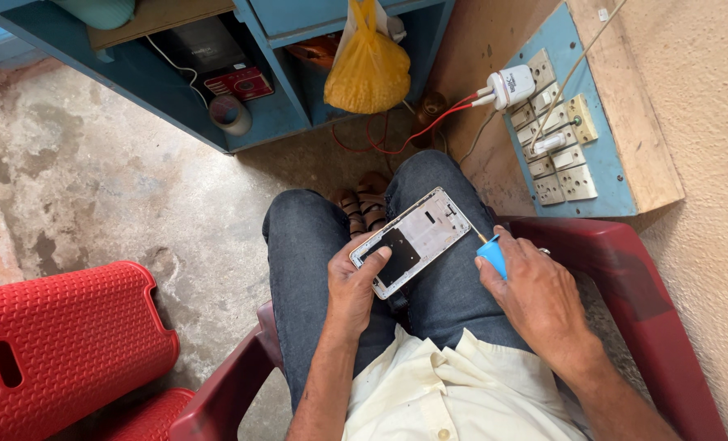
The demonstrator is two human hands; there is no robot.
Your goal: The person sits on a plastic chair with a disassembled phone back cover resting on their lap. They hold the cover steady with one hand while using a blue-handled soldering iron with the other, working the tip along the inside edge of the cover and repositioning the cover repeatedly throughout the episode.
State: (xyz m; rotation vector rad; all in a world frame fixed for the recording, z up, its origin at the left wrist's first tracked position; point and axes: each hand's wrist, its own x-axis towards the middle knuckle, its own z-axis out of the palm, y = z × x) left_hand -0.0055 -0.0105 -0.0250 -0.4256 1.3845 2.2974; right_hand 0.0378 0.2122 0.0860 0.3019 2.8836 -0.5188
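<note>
View from above of a seated person's lap. At far left stands a red plastic stool (62, 343) with a textured top, on a worn concrete floor (119, 188). Behind it, along the top edge, is a blue wooden shelf unit (266, 114), and a yellow plastic bag (368, 69) hangs from it.

The person sits in a dark red plastic chair (625, 269), wearing dark jeans and a cream shirt. The left forearm rises from the bottom of the frame, and the left hand (354, 287) rests on the left thigh. Its fingers curl under the near end of an opened phone frame (413, 241), and the thumb presses on top beside a dark square patch. The frame lies tilted across the gap between the knees, its far end pointing up and right.

The right hand (535, 290) rests on the right thigh, knuckles up, fingers closed around a blue-handled screwdriver (491, 255). The thin metal tip points toward the frame's right edge; I cannot tell whether it touches.

At right, a blue switchboard (564, 155) with sockets is fixed to the wall, with a white plug adapter (511, 84) and red wires attached.
</note>
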